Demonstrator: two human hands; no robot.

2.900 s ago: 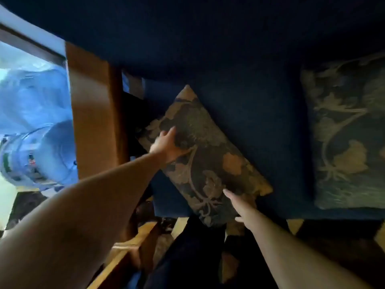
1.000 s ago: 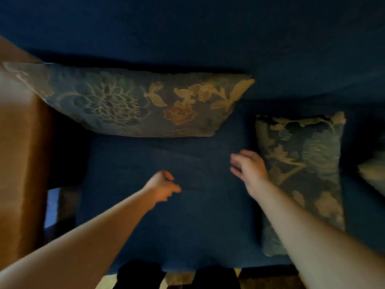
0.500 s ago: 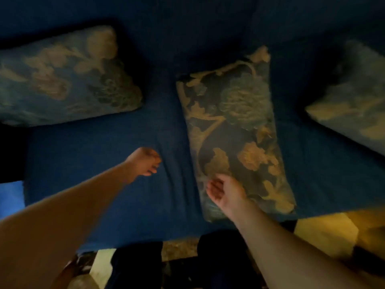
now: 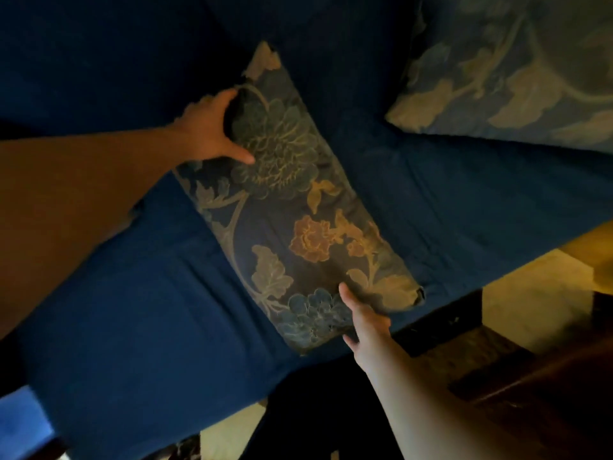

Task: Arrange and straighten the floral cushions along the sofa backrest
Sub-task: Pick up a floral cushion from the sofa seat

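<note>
- Since it lies flat on the sofa seat (image 4: 132, 327) and not against the backrest (image 4: 99, 44), the floral cushion (image 4: 292, 207) is judged mid-pickup.
- Its long axis runs diagonally, one corner toward the backrest, the other at the seat's front edge.
- The left hand (image 4: 209, 127) is clamped on the far edge; the right hand (image 4: 365, 322) grips the near end.
- Lifting, turning level and standing upright are called for next, beside a second cushion (image 4: 514, 71).
</note>
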